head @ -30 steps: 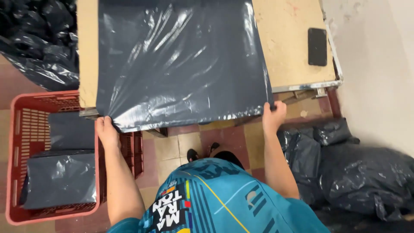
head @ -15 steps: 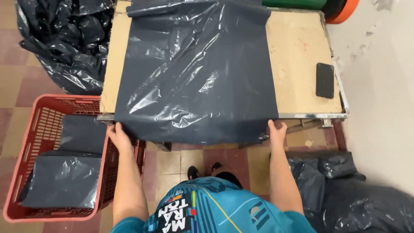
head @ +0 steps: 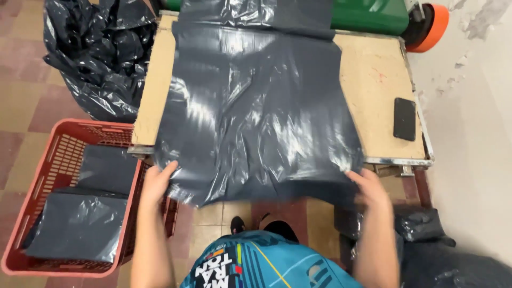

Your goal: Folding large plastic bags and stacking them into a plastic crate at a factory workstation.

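Grey plastic sheet on table | left hand, right hand grip near corners

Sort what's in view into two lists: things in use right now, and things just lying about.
In use:
- left hand and right hand, gripping the near corners of the sheet
- dark grey plastic sheet
- wooden table under it

Lying about:
- black phone on the table
- red crate of folded sheets
- heap of black plastic on the floor

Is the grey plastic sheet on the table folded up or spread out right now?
Spread out: the grey plastic sheet lies open across the table, near edge overhanging.
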